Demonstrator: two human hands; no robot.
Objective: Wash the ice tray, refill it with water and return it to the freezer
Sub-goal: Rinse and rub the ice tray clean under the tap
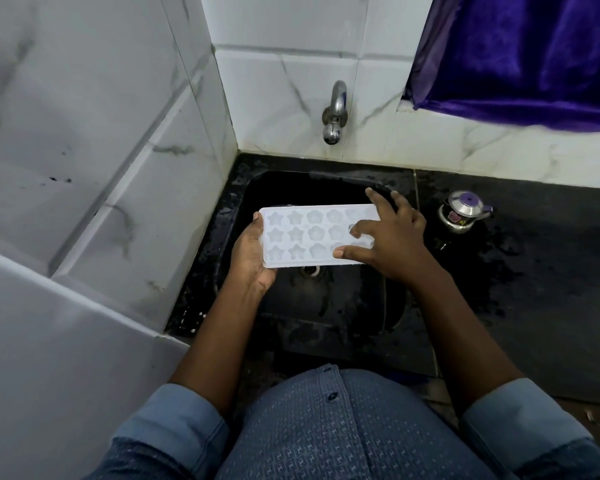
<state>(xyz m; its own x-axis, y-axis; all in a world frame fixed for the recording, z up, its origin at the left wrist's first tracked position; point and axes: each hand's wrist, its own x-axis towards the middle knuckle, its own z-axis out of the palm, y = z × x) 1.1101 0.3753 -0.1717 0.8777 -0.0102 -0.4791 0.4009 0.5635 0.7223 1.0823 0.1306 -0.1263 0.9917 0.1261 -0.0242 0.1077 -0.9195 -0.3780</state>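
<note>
A white ice tray (305, 233) with star and flower shaped cups is held level over the black sink (326, 306). My left hand (252, 258) grips its left end from below, thumb on the rim. My right hand (385, 237) lies over the tray's right end with fingers spread; a fingertip dips into one cup and the thumb rests on the near edge. A steel tap (335, 114) juts from the tiled wall above the sink; no water runs from it.
A small steel kettle with a purple lid (463, 214) stands on the wet black counter (534, 271) right of the sink. White marble-look tiles (118, 168) wall the left side and back. A purple cloth (520, 57) hangs at upper right.
</note>
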